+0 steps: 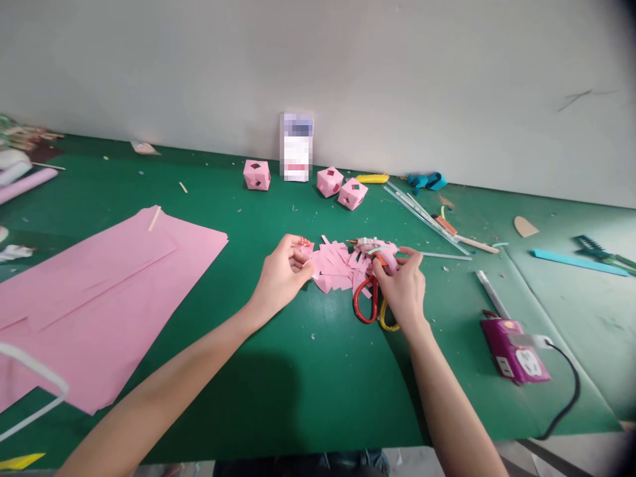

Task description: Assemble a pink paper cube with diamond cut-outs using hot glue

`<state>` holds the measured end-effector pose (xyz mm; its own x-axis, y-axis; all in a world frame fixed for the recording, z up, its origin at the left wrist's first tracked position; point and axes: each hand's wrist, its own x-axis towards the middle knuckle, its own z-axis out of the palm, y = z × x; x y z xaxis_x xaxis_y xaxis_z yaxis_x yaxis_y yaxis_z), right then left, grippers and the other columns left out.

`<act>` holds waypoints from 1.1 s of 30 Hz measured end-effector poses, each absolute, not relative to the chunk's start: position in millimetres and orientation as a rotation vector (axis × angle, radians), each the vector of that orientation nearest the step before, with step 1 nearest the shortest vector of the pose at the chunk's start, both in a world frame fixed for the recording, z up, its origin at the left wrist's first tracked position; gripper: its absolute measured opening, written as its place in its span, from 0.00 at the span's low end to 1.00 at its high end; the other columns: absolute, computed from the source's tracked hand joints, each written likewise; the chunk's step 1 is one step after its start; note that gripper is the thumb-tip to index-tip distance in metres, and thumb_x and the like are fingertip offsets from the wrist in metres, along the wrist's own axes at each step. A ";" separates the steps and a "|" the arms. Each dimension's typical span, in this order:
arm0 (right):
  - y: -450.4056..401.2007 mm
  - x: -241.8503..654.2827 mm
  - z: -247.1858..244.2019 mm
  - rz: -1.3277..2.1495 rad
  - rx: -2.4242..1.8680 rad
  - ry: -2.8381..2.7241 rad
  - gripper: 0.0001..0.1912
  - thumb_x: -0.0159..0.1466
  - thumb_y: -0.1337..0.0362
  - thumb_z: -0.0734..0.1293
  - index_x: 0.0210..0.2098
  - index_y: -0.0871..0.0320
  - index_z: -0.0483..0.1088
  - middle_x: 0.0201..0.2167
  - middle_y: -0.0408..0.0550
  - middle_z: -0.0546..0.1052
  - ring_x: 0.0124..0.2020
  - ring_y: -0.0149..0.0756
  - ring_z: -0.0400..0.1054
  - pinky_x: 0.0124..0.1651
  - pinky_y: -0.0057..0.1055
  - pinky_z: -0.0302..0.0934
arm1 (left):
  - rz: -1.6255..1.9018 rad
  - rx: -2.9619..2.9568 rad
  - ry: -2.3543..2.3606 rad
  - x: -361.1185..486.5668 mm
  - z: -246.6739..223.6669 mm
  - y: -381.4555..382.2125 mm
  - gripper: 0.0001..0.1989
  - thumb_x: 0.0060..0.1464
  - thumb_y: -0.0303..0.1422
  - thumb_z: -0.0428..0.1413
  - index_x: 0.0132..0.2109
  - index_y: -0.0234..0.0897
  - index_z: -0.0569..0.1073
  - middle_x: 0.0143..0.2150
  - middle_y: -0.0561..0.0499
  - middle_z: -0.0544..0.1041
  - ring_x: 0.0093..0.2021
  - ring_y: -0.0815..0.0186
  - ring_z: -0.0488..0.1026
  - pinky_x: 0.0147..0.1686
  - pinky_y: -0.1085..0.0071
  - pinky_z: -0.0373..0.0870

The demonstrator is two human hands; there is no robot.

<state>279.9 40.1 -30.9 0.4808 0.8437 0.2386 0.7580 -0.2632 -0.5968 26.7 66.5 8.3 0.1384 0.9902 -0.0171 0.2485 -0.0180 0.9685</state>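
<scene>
My left hand (287, 270) is closed, its fingertips pinching a small piece of pink paper (307, 252). In my right hand (403, 281) is a pink and white hot glue gun (373, 247), its nozzle pointing left toward the left hand. Between the two hands lies a heap of pink paper strips (335, 265). Scissors (366, 308) with one red and one yellow handle rest on the table below the glue gun, partly covered by my right hand and the strips.
Pink paper cubes with cut-out holes (256, 175) stand near the wall, beside a propped-up phone-like panel (297, 147). Large pink sheets (114, 298) cover the left side. At right lie a purple power adapter (514, 351) with a black cable, clear sticks (427, 218) and a green-toothed brush (591, 246).
</scene>
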 end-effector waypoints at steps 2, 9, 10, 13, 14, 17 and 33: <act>39.3 279.3 -27.7 0.221 -2.013 -1.234 0.31 0.55 0.43 0.73 0.47 0.55 0.61 0.36 0.52 0.78 0.32 0.45 0.73 0.33 0.37 0.63 | 0.977 1.462 1.314 24.7 9.9 68.6 0.16 0.51 0.28 0.60 0.47 0.39 0.68 0.33 0.55 0.78 0.32 0.66 0.79 0.38 0.66 0.76; 34.4 290.1 -18.0 0.823 -1.845 -1.167 0.26 0.51 0.45 0.78 0.35 0.57 0.70 0.23 0.42 0.74 0.21 0.34 0.66 0.22 0.30 0.58 | 0.997 1.436 1.305 21.9 9.4 72.0 0.16 0.52 0.28 0.60 0.47 0.39 0.68 0.33 0.55 0.78 0.33 0.65 0.81 0.39 0.65 0.77; 33.3 291.1 -16.3 0.916 -1.807 -1.177 0.24 0.53 0.45 0.77 0.35 0.58 0.71 0.21 0.41 0.73 0.19 0.33 0.64 0.21 0.30 0.57 | 0.999 1.433 1.298 21.6 9.6 72.1 0.15 0.52 0.28 0.60 0.47 0.39 0.67 0.33 0.55 0.78 0.32 0.65 0.81 0.38 0.65 0.77; 30.2 289.0 -12.3 0.947 -1.825 -1.180 0.23 0.54 0.47 0.77 0.35 0.59 0.73 0.19 0.41 0.72 0.17 0.31 0.61 0.20 0.30 0.56 | 1.000 1.442 1.295 20.6 11.6 72.3 0.15 0.53 0.29 0.61 0.47 0.40 0.67 0.33 0.56 0.77 0.31 0.65 0.80 0.37 0.65 0.77; 29.3 286.3 -11.5 0.869 -1.847 -1.181 0.22 0.54 0.47 0.77 0.35 0.59 0.72 0.22 0.42 0.74 0.18 0.31 0.62 0.21 0.30 0.57 | 0.998 1.448 1.300 20.3 12.3 72.5 0.15 0.53 0.29 0.61 0.46 0.40 0.67 0.33 0.56 0.77 0.31 0.65 0.80 0.37 0.65 0.77; 26.7 274.0 -11.0 0.546 -1.857 -1.194 0.21 0.55 0.48 0.75 0.37 0.55 0.68 0.30 0.44 0.77 0.24 0.33 0.67 0.26 0.31 0.61 | 0.991 1.446 1.312 19.5 13.4 73.5 0.15 0.53 0.29 0.61 0.47 0.40 0.67 0.32 0.56 0.77 0.31 0.65 0.80 0.38 0.66 0.77; 15.9 247.9 -22.1 0.157 -1.758 -1.499 0.18 0.60 0.53 0.70 0.42 0.51 0.60 0.25 0.39 0.72 0.18 0.33 0.62 0.25 0.32 0.59 | 1.016 1.486 1.301 19.3 10.6 72.8 0.15 0.54 0.30 0.62 0.47 0.40 0.68 0.33 0.54 0.77 0.33 0.65 0.80 0.39 0.65 0.78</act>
